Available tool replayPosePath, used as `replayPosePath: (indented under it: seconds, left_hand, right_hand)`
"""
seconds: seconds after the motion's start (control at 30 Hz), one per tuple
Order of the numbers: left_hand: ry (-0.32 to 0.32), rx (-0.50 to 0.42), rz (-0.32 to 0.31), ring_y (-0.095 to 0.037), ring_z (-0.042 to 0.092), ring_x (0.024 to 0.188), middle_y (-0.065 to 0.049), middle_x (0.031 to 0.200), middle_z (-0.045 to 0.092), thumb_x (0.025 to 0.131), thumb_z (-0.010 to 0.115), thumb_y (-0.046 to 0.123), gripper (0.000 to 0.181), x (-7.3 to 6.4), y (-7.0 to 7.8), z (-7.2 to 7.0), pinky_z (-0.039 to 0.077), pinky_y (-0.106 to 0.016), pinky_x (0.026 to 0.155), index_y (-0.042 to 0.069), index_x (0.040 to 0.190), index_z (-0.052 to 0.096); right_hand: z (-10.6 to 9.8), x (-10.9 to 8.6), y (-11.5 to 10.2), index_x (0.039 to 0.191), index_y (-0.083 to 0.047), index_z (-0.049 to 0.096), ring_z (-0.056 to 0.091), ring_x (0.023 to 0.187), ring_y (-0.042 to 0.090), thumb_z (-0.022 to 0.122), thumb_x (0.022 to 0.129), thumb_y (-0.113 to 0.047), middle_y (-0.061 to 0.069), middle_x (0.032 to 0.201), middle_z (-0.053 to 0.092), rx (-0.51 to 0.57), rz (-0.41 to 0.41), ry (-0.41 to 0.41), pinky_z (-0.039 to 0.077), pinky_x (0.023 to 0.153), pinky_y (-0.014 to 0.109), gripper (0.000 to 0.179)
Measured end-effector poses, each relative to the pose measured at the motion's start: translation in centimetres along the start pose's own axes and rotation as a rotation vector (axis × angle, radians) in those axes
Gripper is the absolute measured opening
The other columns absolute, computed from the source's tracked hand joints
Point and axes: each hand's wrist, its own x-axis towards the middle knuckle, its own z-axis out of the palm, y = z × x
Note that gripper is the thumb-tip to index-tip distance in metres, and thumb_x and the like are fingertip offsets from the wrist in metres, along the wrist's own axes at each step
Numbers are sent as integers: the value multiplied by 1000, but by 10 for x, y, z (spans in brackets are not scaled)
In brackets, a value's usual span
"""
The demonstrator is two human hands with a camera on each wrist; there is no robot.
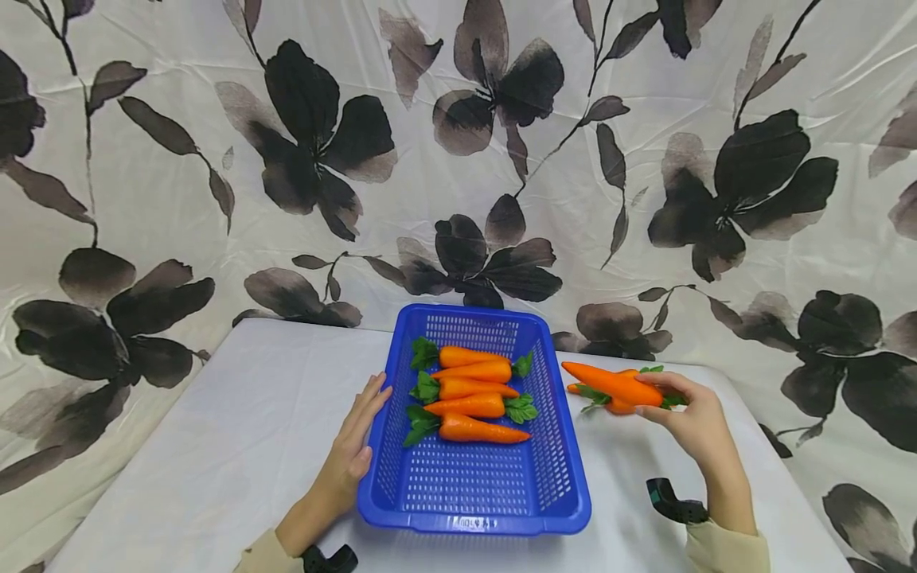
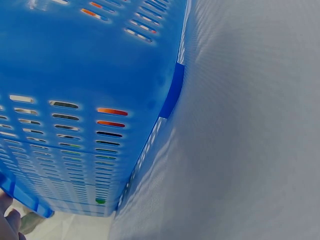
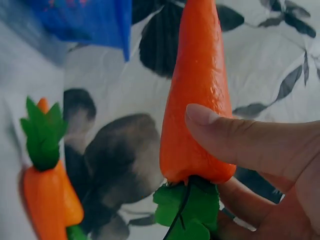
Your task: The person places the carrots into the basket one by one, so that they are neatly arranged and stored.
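The right hand's thumb (image 3: pixel 215 130) is pressing across the near side of a carrot, while its other fingers are curling behind, so the right hand (image 1: pixel 691 414) is closing round the leafy end with a firm pinch. The held carrot (image 1: pixel 609 383) is pointing its tip left toward the basket (image 1: pixel 473 523), with its leaves (image 3: pixel 190 207) showing below the thumb in the right wrist view. There it is appearing apart from at least two loose carrots (image 3: pixel 42 192), which are lying together on the table (image 1: pixel 286 398), just right of the basket; in the head view the held one is partly covering them.

The left hand (image 1: pixel 354 442) is holding nothing in its grasp: its fingers are extending nearly straight along the basket's left side, with the fingertips resting at the rim.

Inside the basket, five carrots (image 1: pixel 480 431) are lying crosswise in a stack of rows toward the far half, their leaves alternating left and right. The nearest is pointing its tip right. The slotted floor is showing in the near half.

Farther out, black wrist devices (image 1: pixel 677 505) and pale sleeves (image 1: pixel 727 549) are covering both wrists and forearms, and a flowered cloth (image 1: pixel 179 64) is hanging behind the table.
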Motion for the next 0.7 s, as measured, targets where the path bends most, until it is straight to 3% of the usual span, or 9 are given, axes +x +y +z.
replayPosePath:
  seconds: [0.33,0.6,0.7]
  left_hand:
    - [-5,2,-17,-38,11,150,-21,161,22,103,25,45,66,-1,0,0,0,-34,121,3,154,32]
    - [1,-5,-5,-38,12,150,-23,160,23,102,25,45,67,-1,-1,0,1,-36,121,2,153,33]
    - [5,-11,4,-38,12,150,-25,159,24,103,25,45,68,-1,-2,1,1,-35,121,1,153,33]
  right_hand:
    - [-2,11,-55,125,-5,67,60,101,33,78,83,-5,20,117,65,22,-27,-75,52,76,28,43]
    - [7,21,-94,119,-4,70,62,98,35,80,80,-2,20,109,69,-7,-124,-110,46,86,48,40]
    - [13,24,-107,117,-4,71,63,96,35,79,81,-1,18,106,71,-33,-156,-135,47,85,50,37]
